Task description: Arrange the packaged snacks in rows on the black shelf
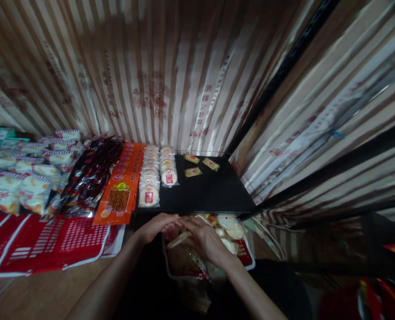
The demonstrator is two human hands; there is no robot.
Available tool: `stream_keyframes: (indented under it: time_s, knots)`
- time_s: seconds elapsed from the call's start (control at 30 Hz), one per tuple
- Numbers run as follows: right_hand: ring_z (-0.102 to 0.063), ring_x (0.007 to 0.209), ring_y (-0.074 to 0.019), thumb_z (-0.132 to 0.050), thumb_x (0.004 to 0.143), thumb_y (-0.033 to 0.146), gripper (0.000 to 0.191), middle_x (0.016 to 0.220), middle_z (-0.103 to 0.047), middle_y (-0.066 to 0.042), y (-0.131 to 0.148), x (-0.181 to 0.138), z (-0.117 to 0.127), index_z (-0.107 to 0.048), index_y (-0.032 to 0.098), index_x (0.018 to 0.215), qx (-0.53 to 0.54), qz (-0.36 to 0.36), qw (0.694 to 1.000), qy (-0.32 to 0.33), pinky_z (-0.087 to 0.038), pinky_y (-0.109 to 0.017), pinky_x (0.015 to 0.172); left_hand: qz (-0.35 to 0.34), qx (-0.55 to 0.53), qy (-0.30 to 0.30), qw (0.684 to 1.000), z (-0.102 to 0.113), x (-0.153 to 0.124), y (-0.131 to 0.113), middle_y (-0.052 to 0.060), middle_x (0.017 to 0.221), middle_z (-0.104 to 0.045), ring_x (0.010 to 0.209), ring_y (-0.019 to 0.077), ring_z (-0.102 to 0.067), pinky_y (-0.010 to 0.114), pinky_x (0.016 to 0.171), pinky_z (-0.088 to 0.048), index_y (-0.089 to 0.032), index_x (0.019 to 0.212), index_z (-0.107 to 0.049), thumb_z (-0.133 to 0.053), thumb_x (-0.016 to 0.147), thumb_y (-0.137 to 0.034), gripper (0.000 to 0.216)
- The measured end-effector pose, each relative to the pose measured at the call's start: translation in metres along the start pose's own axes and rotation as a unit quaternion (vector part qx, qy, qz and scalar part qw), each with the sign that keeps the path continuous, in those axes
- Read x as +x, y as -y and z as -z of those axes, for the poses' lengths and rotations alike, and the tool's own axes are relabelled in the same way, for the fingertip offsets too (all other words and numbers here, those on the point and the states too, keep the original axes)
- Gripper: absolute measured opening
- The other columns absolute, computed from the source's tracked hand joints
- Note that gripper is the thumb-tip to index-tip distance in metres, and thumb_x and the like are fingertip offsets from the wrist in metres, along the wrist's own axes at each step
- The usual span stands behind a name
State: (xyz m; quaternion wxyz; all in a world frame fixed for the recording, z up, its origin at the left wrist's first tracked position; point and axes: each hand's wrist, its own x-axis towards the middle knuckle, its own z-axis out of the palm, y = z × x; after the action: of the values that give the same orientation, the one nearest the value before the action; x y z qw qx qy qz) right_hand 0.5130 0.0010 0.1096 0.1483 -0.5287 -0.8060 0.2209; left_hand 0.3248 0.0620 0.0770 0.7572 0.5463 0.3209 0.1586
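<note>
My left hand (162, 226) and my right hand (207, 240) meet over a red basket with a white rim (251, 260), just below the shelf's front edge. The fingers of both are closed in together; a pale, flat shape shows between them, too dim to name. Beneath and beside my right hand, several wrapped round pale crackers (231, 226) lie in the basket. On the black shelf (214, 193) ahead, two rows of wrapped round crackers (149, 195) overlap one another. Several small gold-wrapped snacks (193, 171) lie to the right of these rows.
Left along the shelf lie orange snack packets (117, 195), dark red-and-black packets (87, 178) and white snack bags (34, 191). Another red basket (54, 244) stands below them. A black post (271, 80) rises at the shelf's back right, before pleated curtains (144, 66).
</note>
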Motion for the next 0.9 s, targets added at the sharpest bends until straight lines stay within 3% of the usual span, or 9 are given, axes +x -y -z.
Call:
stream_keyframes:
  time_s: [0.1,0.2,0.3,0.37,0.47,0.57,0.7,0.9]
  knots:
    - [-0.058,0.092,-0.0197,-0.063,0.078,0.028,0.028,0.096,-0.065,-0.005,-0.008,0.005,-0.004,-0.066,0.026,0.106,0.097,-0.042,0.994,-0.026,-0.044,-0.031,0.081,0.004,-0.075,-0.054,0.996,0.003,0.0,0.003,0.002,0.06,-0.06,0.053,0.0109,-0.053,0.022,0.054,-0.039,-0.01,0.081,-0.065,-0.044,0.078,-0.063,0.057]
    - [-0.059,0.081,-0.0175,-0.061,0.077,0.035,0.019,0.086,-0.065,-0.003,-0.018,0.017,-0.009,-0.069,0.022,0.089,0.23,-0.097,0.966,-0.064,-0.045,-0.029,0.076,-0.036,-0.087,-0.199,0.975,0.005,0.001,0.0,0.003,0.065,-0.061,0.059,0.0127,-0.057,0.023,0.057,-0.042,-0.01,0.089,-0.063,-0.045,0.077,-0.061,0.055]
    - [-0.058,0.07,-0.0157,-0.06,0.074,0.045,0.028,0.076,-0.065,-0.001,-0.029,0.037,-0.013,-0.067,0.018,0.082,0.363,-0.152,0.914,-0.101,-0.045,-0.026,0.065,-0.106,-0.021,-0.392,0.914,0.002,0.003,-0.007,0.006,0.077,-0.064,0.071,0.0155,-0.06,0.025,0.062,-0.045,-0.012,0.096,-0.06,-0.045,0.08,-0.047,0.041]
    - [-0.055,0.06,-0.0135,-0.06,0.071,0.05,0.034,0.067,-0.063,0.001,-0.035,0.055,-0.016,-0.065,0.017,0.079,0.402,-0.19,0.887,-0.126,-0.043,-0.024,0.055,-0.148,0.051,-0.468,0.87,-0.003,0.005,-0.01,0.007,0.09,-0.065,0.082,0.0164,-0.06,0.026,0.069,-0.047,-0.016,0.099,-0.059,-0.044,0.081,-0.036,0.031]
    - [-0.048,0.049,-0.0107,-0.058,0.07,0.052,0.037,0.058,-0.059,0.002,-0.044,0.084,-0.021,-0.064,0.016,0.077,0.403,-0.242,0.867,-0.163,-0.039,-0.022,0.047,-0.178,0.159,-0.476,0.846,-0.012,0.011,-0.011,0.006,0.101,-0.063,0.093,0.017,-0.059,0.028,0.078,-0.048,-0.019,0.099,-0.059,-0.042,0.081,-0.025,0.025]
    - [-0.05,0.048,-0.0111,-0.055,0.072,0.05,0.036,0.057,-0.06,0.001,-0.05,0.109,-0.028,-0.065,0.016,0.077,0.341,-0.265,0.881,-0.192,-0.039,-0.022,0.046,-0.189,0.227,-0.445,0.845,-0.016,0.022,-0.008,0.008,0.111,-0.06,0.103,0.0179,-0.056,0.031,0.087,-0.047,-0.018,0.102,-0.058,-0.04,0.08,-0.017,0.029]
    - [-0.056,0.055,-0.0132,-0.053,0.074,0.046,0.033,0.062,-0.063,0.001,-0.057,0.133,-0.033,-0.066,0.018,0.084,0.262,-0.274,0.898,-0.224,-0.043,-0.023,0.05,-0.173,0.281,-0.444,0.833,-0.013,0.037,-0.006,0.011,0.124,-0.054,0.119,0.0209,-0.048,0.037,0.103,-0.038,-0.014,0.108,-0.058,-0.041,0.079,-0.015,0.034]
    - [-0.06,0.067,-0.0166,-0.054,0.076,0.04,0.028,0.073,-0.066,-0.002,-0.061,0.148,-0.035,-0.066,0.02,0.091,0.207,-0.275,0.909,-0.235,-0.047,-0.027,0.063,-0.135,0.334,-0.437,0.824,-0.008,0.055,-0.004,0.016,0.131,-0.048,0.123,0.0251,-0.043,0.04,0.106,-0.035,-0.007,0.117,-0.055,-0.043,0.076,-0.012,0.043]
